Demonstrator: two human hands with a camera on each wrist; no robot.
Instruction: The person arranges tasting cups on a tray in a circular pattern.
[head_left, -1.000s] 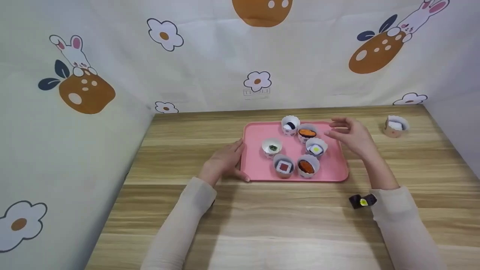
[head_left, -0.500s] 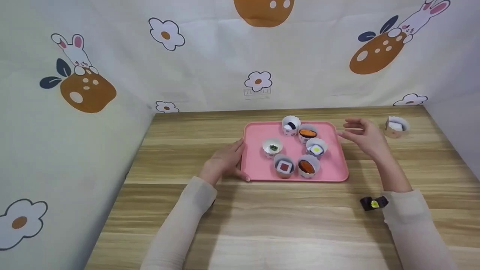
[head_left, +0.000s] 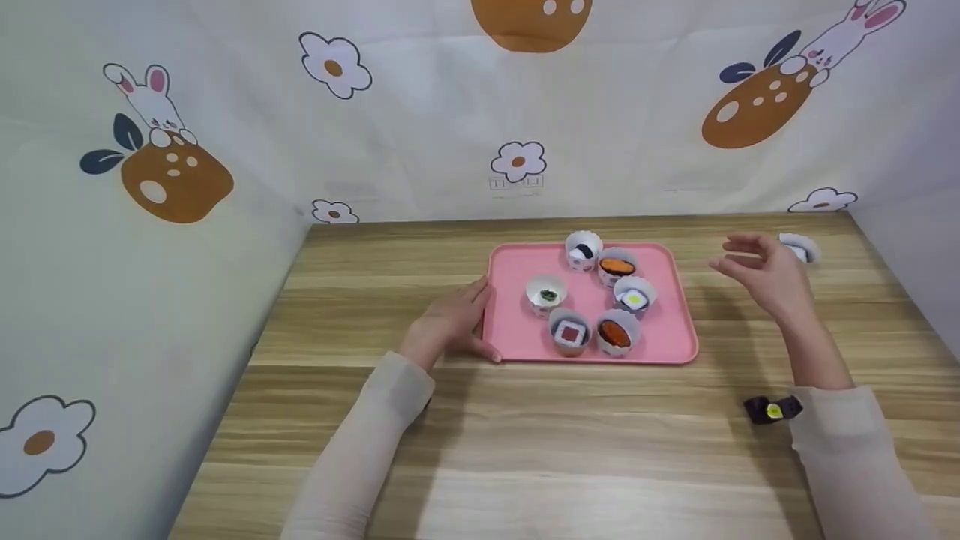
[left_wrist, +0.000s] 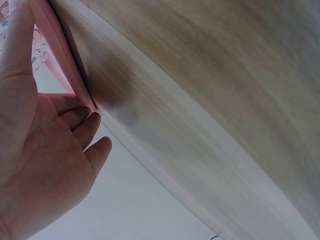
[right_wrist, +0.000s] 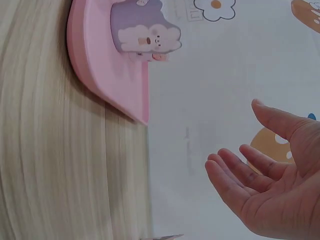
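Observation:
In the head view my left hand (head_left: 452,321) lies against the left edge of the pink tray (head_left: 517,262), its thumb at the near left corner. The left wrist view shows its relaxed fingers (left_wrist: 86,129) right at the tray rim. Several paper cups stand on the tray, each with toy sushi, among them one with an orange top (head_left: 616,266) and one with a red centre (head_left: 570,335). My right hand (head_left: 772,277) holds nothing, in the air right of the tray. Its fingers are loosely bent. Behind it a further cup (head_left: 801,247) with white contents is partly hidden.
A wooden table (head_left: 360,300) bears everything. Printed cloth walls (head_left: 420,150) enclose its back and sides. By the right sleeve (head_left: 855,427) is a small dark object (head_left: 772,410) with a yellow patch.
My right hand has moved right, away from the tray, and now overlaps the separate cup. The dark object by the sleeve has shifted right along with the arm. The left hand has stayed put.

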